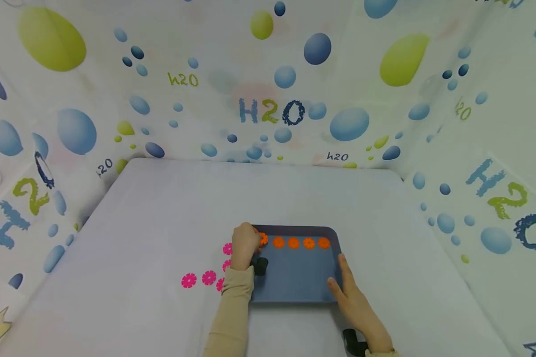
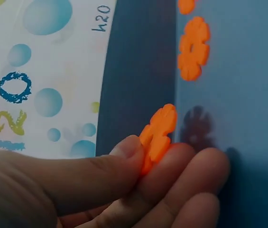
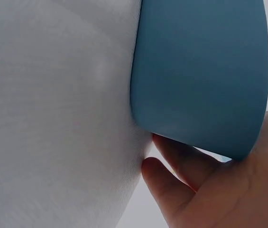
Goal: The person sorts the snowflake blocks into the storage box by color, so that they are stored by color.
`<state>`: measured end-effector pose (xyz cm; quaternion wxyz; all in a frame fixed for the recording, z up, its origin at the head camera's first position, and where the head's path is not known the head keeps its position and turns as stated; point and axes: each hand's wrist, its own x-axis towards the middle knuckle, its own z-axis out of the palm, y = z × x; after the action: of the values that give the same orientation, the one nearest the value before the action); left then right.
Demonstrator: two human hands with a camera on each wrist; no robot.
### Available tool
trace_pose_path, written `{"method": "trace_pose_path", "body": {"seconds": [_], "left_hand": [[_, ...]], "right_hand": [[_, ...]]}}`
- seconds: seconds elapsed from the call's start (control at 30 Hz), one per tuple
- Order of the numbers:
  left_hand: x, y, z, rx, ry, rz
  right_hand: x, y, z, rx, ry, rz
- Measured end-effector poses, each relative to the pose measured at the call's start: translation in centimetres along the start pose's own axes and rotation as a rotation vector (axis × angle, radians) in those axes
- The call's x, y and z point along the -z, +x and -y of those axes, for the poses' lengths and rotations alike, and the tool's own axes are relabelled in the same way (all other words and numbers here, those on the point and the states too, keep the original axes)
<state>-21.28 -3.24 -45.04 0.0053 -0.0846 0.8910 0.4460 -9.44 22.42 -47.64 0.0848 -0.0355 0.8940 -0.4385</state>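
My left hand (image 1: 244, 243) is over the tray's far left corner. Between thumb and fingers it pinches an orange flower-shaped piece (image 2: 158, 135), tilted just above the tray floor, where its shadow falls. Several like it, such as an orange flower (image 1: 293, 242), lie in a row along the far side inside the blue-grey tray (image 1: 295, 277). On the tray's right side, my right hand (image 1: 355, 302) holds the rim, thumb over the inside and fingers along the outer wall. Several pink flower-shaped pieces (image 1: 209, 277) lie left of the tray, some partly hidden by the left arm.
A white table (image 1: 138, 223) carries the tray near its front. Walls of patterned sheeting (image 1: 223, 99) with blue and green drops stand behind and at both sides. A black wrist device (image 1: 261, 266) is on the left wrist and overhangs the tray.
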Motion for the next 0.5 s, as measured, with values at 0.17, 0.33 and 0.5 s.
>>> {"method": "trace_pose_path", "body": {"seconds": [0.17,0.33,0.5], "left_hand": [[-0.41,-0.03,0.09,-0.062,0.027,-0.085],[-0.71,0.01,-0.05,-0.06,0.077,-0.147],[-1.12,-0.1,0.05,-0.04,0.115,-0.171]], "right_hand": [[0.17,-0.13,0.33,0.026,-0.008,-0.009],[0.22,-0.07,0.43,0.022,-0.011,-0.002],[0.08,-0.05,0.15,0.008,-0.002,-0.006]]}}
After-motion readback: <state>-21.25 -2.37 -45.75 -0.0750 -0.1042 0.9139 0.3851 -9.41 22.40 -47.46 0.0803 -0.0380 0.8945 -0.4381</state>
